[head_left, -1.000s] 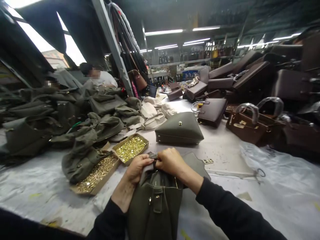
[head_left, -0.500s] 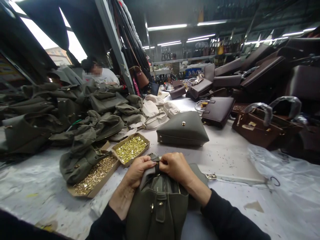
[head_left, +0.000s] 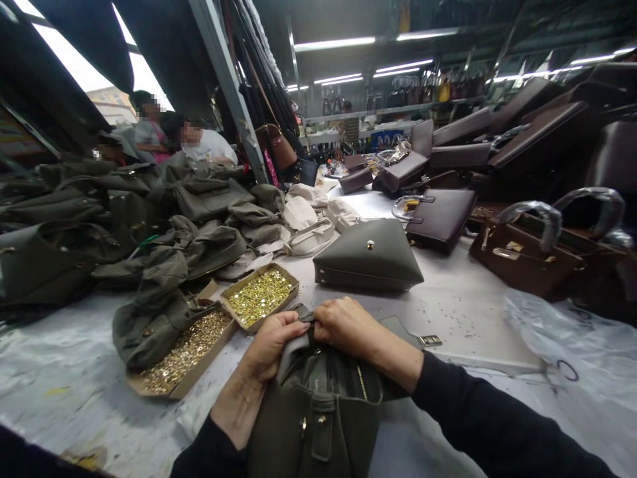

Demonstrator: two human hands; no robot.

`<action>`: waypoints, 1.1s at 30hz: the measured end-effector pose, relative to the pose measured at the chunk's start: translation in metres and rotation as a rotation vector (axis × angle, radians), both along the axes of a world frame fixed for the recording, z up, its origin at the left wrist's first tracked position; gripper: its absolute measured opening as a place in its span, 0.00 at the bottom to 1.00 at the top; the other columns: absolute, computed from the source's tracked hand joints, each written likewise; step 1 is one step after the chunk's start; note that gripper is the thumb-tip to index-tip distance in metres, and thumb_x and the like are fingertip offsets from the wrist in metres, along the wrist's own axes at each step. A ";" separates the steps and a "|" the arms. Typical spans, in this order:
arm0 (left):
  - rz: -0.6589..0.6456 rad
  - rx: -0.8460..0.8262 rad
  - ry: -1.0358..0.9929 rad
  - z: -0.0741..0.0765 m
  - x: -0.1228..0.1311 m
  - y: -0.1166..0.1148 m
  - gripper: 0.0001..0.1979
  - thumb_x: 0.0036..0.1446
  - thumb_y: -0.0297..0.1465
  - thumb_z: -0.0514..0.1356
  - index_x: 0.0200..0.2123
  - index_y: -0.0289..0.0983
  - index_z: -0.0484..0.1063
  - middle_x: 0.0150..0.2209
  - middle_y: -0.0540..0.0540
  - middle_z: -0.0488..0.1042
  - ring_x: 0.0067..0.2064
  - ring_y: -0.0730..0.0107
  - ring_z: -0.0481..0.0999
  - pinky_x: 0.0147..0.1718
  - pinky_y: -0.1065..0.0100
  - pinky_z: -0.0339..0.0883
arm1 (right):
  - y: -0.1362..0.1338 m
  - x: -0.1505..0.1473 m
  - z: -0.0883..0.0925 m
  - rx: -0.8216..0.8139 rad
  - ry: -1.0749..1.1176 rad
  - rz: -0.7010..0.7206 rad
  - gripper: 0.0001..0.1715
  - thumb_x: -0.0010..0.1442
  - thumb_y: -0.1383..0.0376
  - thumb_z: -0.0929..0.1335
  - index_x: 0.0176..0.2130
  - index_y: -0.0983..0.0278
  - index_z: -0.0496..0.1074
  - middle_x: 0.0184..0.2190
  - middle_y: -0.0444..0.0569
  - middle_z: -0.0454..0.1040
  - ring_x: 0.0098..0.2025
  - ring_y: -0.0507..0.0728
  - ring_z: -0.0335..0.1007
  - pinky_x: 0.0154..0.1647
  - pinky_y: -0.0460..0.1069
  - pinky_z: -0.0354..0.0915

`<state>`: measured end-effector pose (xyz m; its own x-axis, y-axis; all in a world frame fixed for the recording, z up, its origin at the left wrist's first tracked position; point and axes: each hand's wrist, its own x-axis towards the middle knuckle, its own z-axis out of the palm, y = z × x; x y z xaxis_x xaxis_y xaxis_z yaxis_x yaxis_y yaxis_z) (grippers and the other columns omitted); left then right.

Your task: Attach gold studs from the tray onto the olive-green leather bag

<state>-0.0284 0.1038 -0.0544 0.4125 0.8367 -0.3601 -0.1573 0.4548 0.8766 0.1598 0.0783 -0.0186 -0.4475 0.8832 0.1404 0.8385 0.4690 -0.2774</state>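
An olive-green handbag [head_left: 293, 425] lies in front of me, its zipped opening facing up and a short tab with a gold stud on its near side. My left hand [head_left: 273, 342] pinches the bag's far top edge between thumb and fingers. Right beside it, my right hand [head_left: 346, 326] is closed on the same edge, at a small strap end. Whatever small part sits between the fingertips is hidden. A flap with a gold metal plate [head_left: 430, 340] sticks out past my right wrist.
Cardboard trays of gold studs [head_left: 261, 295] and small gold fittings [head_left: 186, 348] stand at left, before a heap of olive bags [head_left: 199, 199]. A finished-looking green bag [head_left: 371, 255] lies ahead. Brown handbags [head_left: 527, 252] and clear plastic [head_left: 587, 358] are at right. People sit beyond the heap.
My right hand has shifted slightly left, closer to my left hand, with its forearm laid flatter. The view has moved a little, and another person has come into sight at the back left.
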 end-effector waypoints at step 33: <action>0.004 -0.077 0.064 -0.003 0.003 0.005 0.20 0.39 0.36 0.77 0.29 0.31 0.74 0.24 0.47 0.74 0.23 0.78 0.68 0.22 0.77 0.56 | 0.035 0.011 -0.009 -0.244 0.225 0.145 0.13 0.54 0.73 0.70 0.42 0.66 0.76 0.28 0.46 0.77 0.29 0.53 0.72 0.28 0.44 0.57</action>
